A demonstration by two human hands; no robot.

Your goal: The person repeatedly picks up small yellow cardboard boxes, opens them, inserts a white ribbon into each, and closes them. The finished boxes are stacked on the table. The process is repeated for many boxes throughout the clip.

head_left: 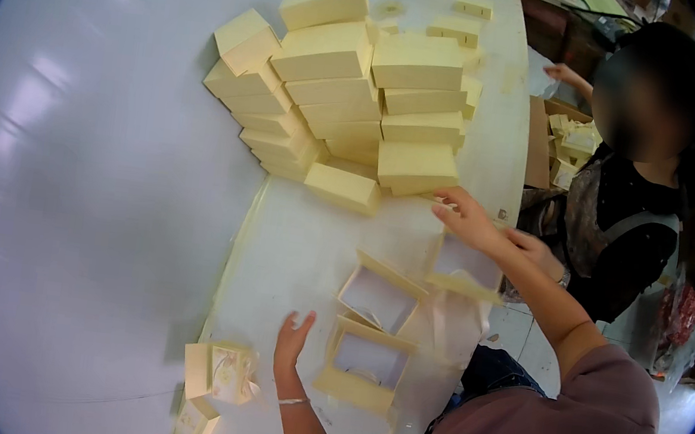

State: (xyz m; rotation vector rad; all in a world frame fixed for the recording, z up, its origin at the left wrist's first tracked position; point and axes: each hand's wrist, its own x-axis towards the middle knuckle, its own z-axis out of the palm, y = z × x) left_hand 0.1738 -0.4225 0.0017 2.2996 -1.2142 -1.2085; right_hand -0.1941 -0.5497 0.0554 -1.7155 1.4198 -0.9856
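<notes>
My right hand [464, 218] reaches forward with fingers apart, just below the lowest box [417, 167] of a tall stack of closed pale yellow boxes [355, 88]; it holds nothing. My left hand [293, 338] lies open on the white table [292, 245], palm down, left of two open yellow box bases with white insides [378, 296] [364, 364]. A single closed yellow box [342, 188] lies in front of the stack. Another open box part [467, 271] sits under my right forearm.
A co-worker in black [628, 225] sits at the right, one hand [536, 249] close to my right wrist, the other [563, 73] farther back by a cardboard carton of small boxes [569, 144]. Small decorated boxes [222, 373] stand at the near left. A curved white wall [82, 184] borders the table's left.
</notes>
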